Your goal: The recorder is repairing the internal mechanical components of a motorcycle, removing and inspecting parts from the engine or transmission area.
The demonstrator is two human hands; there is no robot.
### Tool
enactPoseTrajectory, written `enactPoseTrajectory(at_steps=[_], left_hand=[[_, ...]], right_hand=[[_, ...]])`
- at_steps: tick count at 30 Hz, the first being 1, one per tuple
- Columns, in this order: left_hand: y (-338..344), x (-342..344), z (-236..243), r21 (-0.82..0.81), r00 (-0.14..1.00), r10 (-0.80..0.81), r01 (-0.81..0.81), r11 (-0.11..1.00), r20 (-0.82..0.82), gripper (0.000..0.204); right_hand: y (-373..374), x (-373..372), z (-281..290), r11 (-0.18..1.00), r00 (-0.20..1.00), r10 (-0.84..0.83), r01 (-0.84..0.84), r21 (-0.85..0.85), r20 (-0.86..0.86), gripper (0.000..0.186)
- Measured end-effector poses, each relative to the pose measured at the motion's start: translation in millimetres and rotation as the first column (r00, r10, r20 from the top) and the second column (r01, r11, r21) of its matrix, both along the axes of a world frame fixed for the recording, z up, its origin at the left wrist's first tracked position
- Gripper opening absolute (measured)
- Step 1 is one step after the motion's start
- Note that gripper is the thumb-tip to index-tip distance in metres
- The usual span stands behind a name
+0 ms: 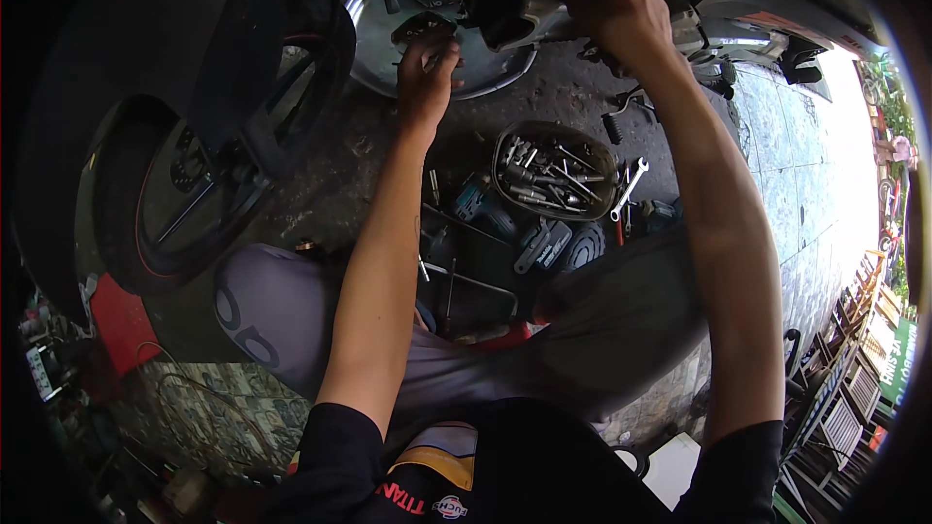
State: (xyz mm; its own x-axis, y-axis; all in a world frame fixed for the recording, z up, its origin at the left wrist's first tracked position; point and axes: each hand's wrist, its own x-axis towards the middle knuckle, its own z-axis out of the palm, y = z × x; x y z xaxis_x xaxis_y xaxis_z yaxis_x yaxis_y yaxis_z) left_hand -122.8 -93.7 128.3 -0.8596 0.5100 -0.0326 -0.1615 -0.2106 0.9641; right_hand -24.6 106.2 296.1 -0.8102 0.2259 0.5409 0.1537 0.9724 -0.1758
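Observation:
My left hand (427, 82) is closed on a dark, dirty metal part (423, 27), holding it over a round metal basin (505, 85) on the floor. What exactly the part is does not show clearly. At the underside of the motorbike, my right hand (621, 10) reaches up against the engine area. Its fingers are hidden by shadow and the hand itself, so I cannot see what they hold. Between the two hands hangs an open dark cylindrical engine part (507, 21).
A tray of sockets and spanners (612, 204) sits before my crossed legs, with a combination spanner (631, 189) at its right edge. Nearer lies a blue and black power tool (485, 209). The front wheel (146, 194) stands on the left; a foot lever (612, 126) projects on the right.

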Motion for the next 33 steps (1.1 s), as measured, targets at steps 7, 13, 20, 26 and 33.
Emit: enactPoseTrajectory(at_steps=[7, 13, 20, 26, 33], left_hand=[[-6.2, -2.6, 0.2, -0.005, 1.0, 0.0, 0.0, 1.0, 0.023, 0.036], [-4.6, -5.4, -3.6, -0.049, 0.999, -0.01, 0.012, 0.999, 0.041, 0.038], [3.2, 1.4, -8.3, -0.053, 0.997, -0.033, 0.037, 0.998, 0.066, 0.036], [0.9, 6.3, -7.9, -0.114, 0.998, -0.047, 0.05, 0.992, 0.032, 0.041], [-3.5, 2.4, -6.2, -0.101, 0.997, -0.028, 0.035, 0.994, 0.066, 0.036]], right_hand=[[6.0, 14.3, 18.9, 0.975, 0.93, -0.207, 0.221, -0.009, 0.305, 0.026], [30.2, 28.9, -0.5, 0.951, 0.981, -0.143, 0.1, 0.293, 0.13, 0.035], [49.9, 18.5, -3.4, 0.896, 0.963, -0.215, 0.129, 0.425, 0.161, 0.017], [50.8, 10.8, -1.4, 0.911, 0.96, -0.198, 0.106, 0.399, 0.199, 0.012], [40.0, 29.6, -9.6, 0.985, 0.98, -0.066, 0.035, 0.167, 0.188, 0.016]])
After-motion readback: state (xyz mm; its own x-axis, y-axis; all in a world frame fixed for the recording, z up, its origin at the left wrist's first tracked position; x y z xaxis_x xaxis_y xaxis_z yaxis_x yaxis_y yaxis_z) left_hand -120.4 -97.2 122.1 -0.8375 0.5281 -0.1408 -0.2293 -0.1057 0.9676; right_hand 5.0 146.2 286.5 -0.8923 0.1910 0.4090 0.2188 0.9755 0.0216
